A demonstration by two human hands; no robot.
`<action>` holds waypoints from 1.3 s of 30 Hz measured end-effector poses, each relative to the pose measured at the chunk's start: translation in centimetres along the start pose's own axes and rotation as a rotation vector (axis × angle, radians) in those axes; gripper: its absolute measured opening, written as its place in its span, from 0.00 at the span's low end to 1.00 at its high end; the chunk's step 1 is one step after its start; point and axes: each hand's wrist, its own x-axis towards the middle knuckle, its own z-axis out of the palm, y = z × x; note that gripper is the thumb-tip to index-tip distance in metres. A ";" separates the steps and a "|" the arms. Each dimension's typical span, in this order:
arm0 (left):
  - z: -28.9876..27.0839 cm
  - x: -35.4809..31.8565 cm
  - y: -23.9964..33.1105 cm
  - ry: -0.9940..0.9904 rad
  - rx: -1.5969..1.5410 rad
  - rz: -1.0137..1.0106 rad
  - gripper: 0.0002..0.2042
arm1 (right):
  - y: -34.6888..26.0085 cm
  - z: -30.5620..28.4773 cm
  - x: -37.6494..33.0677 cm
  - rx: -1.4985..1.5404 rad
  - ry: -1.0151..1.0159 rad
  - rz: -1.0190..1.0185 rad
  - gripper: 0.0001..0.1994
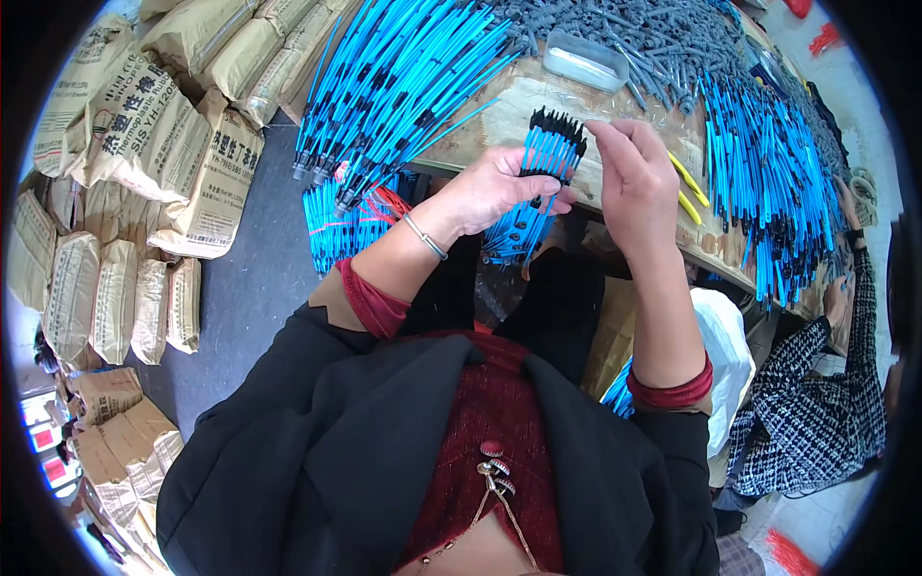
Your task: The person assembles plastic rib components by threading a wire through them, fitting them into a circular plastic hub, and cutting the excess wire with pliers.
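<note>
My left hand is wrapped round a bundle of thin blue tubes with black tips, its thumb lying across the front. The tips point up and away from me. The bundle's lower part, with black fittings along it, hangs over my lap in front of the table edge. At the right of the tips is my right hand, fingers loosely bent and apart from the thumb. Its fingertips come close to the tips; whether they touch cannot be made out. Beyond both hands lies the wooden tabletop.
Blue tubes fan out at the far left of the table, with more blue tubes at right. Grey plastic parts are heaped behind a clear tray. Yellow-handled pliers lie near my right hand. Paper sacks are stacked left. A person's checked sleeve shows right.
</note>
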 end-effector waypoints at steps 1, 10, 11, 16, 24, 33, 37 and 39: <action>0.0 0.1 -0.1 -0.001 0.003 0.000 0.10 | 0.0 -0.2 0.0 -0.013 -0.002 -0.002 0.08; -0.3 -0.1 0.2 -0.025 0.006 -0.024 0.11 | -0.2 -0.4 0.6 0.079 -0.061 0.102 0.08; -0.3 -0.1 0.3 -0.027 0.009 -0.039 0.11 | -0.1 -0.6 0.7 0.105 -0.084 0.124 0.07; -0.3 0.0 0.1 -0.029 0.016 -0.013 0.11 | 0.5 -0.7 0.9 0.006 -0.082 0.011 0.07; -0.7 0.1 0.1 -0.041 0.075 -0.020 0.12 | -0.6 -0.4 0.9 0.013 -0.059 0.053 0.09; -0.7 -0.1 0.4 -0.092 0.043 -0.044 0.12 | 0.4 -0.9 1.1 0.142 -0.146 0.064 0.08; -0.8 -0.2 0.6 -0.100 0.030 -0.057 0.12 | 0.6 -1.1 1.3 0.184 -0.190 0.075 0.09; -0.9 -0.2 0.5 -0.104 0.051 -0.060 0.11 | 0.6 -1.2 1.2 0.163 -0.205 0.061 0.09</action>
